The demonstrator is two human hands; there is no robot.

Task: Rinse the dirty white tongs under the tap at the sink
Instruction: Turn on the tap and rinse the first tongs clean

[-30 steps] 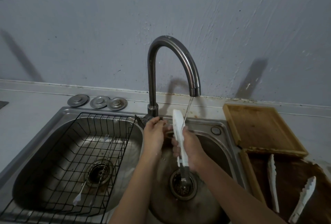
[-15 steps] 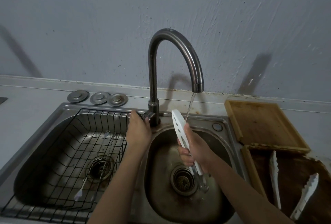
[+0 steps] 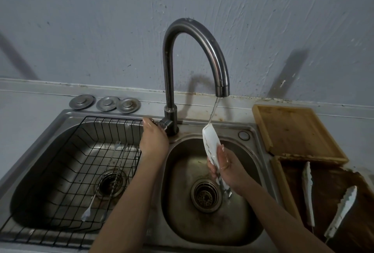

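My right hand (image 3: 226, 166) grips white tongs (image 3: 210, 141) round their middle over the right sink basin (image 3: 202, 230). The tongs stand almost upright, with the white tip just under the tap spout (image 3: 222, 89). A thin stream of water (image 3: 213, 111) runs from the spout onto that tip. Their metal end hangs near the drain (image 3: 204, 195). My left hand (image 3: 153, 139) is on the tap's lever (image 3: 162, 124) at the base of the tap; its fingers are curled over the lever.
A black wire rack (image 3: 81, 163) holding thin metal utensils fills the left basin. Three round metal plugs (image 3: 105, 103) lie behind it. A wooden tray (image 3: 291, 129) sits on the right, with another pair of white tongs (image 3: 323, 198) on a dark board in front.
My left hand has left the tongs and moved left to the tap lever. My right hand has lowered the tongs slightly and now holds them alone. The water stream has thinned.
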